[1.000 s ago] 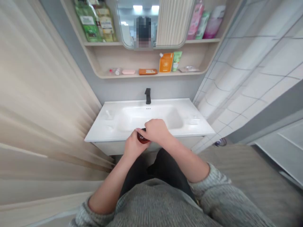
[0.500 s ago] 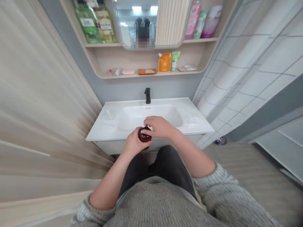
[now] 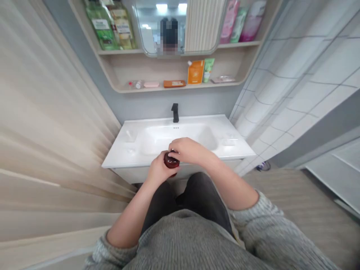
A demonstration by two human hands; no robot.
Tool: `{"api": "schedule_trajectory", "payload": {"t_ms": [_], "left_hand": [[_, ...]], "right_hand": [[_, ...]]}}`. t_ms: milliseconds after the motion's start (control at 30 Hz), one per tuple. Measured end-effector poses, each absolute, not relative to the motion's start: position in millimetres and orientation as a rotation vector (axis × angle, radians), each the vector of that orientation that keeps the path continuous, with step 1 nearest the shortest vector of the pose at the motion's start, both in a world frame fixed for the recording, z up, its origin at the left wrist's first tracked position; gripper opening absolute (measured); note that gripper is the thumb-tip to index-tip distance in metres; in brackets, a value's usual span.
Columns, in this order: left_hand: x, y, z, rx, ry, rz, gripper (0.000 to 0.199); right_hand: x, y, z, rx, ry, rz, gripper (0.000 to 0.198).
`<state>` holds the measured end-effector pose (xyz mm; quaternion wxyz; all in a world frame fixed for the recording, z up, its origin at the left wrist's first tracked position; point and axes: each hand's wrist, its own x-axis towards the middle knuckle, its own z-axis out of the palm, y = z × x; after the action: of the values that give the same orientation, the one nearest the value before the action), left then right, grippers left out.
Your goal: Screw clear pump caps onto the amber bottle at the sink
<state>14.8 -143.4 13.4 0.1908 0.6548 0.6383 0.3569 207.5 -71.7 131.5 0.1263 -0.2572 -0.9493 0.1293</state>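
A dark red-brown, shiny bottle (image 3: pixel 171 162) is held in front of the sink's near edge. My left hand (image 3: pixel 159 167) wraps round its side, thumb toward me. Over its top, my right hand (image 3: pixel 182 149) is closed with fingers bent on the cap, which the fingers mostly hide. Beyond both hands lies the white basin (image 3: pixel 208 138), with a black faucet (image 3: pixel 175 113) at its back.
Clear dishes sit on the counter's left (image 3: pixel 130 135) and right (image 3: pixel 229 141). Above is a shelf (image 3: pixel 157 90) with an orange pouch (image 3: pixel 195 72), a green tube (image 3: pixel 208 70) and small items. Curtains hang left (image 3: pixel 70 112) and right (image 3: pixel 258 101).
My right hand has shifted slightly left, and its fingers are bent further over the bottle's top. My left hand keeps its hold on the bottle.
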Motion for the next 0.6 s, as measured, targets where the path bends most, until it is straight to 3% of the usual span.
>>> {"api": "schedule_trajectory", "payload": {"t_ms": [133, 367, 500, 600], "left_hand": [[17.0, -143.3, 11.5, 1.83, 1.775, 0.996, 0.073], [17.1, -141.7, 8.5, 1.819, 1.769, 1.003, 0.073], [14.3, -141.0, 6.1, 1.807, 1.766, 1.013, 0.072], [13.4, -140.9, 5.0, 1.799, 1.744, 1.036, 0.077]], "right_hand": [[212.5, -70.6, 135.7, -0.582, -2.757, 0.442, 0.023], [208.8, -69.6, 132.4, -0.78, -2.837, 0.364, 0.017], [211.9, -67.1, 134.4, -0.553, -2.769, 0.514, 0.032], [207.7, -67.9, 133.1, -0.694, -2.744, 0.43, 0.02]]}}
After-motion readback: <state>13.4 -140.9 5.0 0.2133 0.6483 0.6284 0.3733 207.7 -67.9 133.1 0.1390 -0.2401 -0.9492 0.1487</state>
